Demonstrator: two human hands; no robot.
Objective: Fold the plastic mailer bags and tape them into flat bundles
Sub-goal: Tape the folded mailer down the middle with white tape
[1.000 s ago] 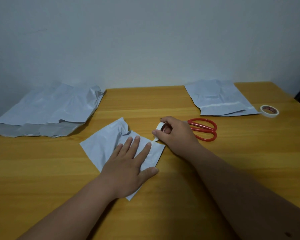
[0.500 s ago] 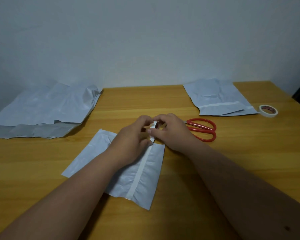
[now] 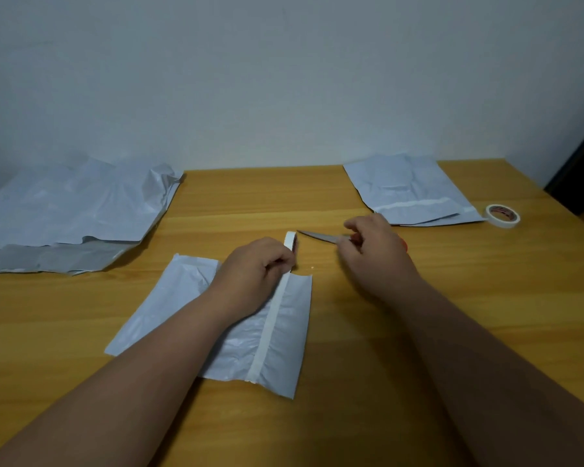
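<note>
Right hand now grips scissors, blades pointing left

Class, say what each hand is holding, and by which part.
Left hand pinches the tape roll at its lower rim. Right hand grips the scissors by the handles.

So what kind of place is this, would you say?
Probably a small home packing spot, not a warehouse: a plain wooden table pushed against a bare wall, with loose mailer bags, a spare tape roll and no shelving or machinery in view.
</note>
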